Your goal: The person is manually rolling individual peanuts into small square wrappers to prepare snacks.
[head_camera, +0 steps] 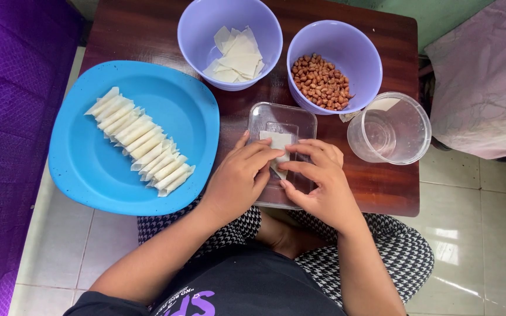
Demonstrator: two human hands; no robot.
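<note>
Pressing wrapper sheet (277, 142) on clear lid (281, 123): left hand (238, 178) and right hand (322, 181) fingertips pinch it; peanut bowl (346, 41) at 1 o'clock.

Bright blue round plastic plate (89, 164), faintly speckled, bearing cream-white rolled pastry wrappers (142, 143). Two lilac plastic bowls: one (197, 35) with pale white wrapper squares (235, 55), other (358, 50) with reddish-brown peanuts (321, 82). Dark reddish-brown wooden table (147, 29). Black-and-white houndstooth trousers (399, 251). Purple cloth (7, 117) alongside.
</note>
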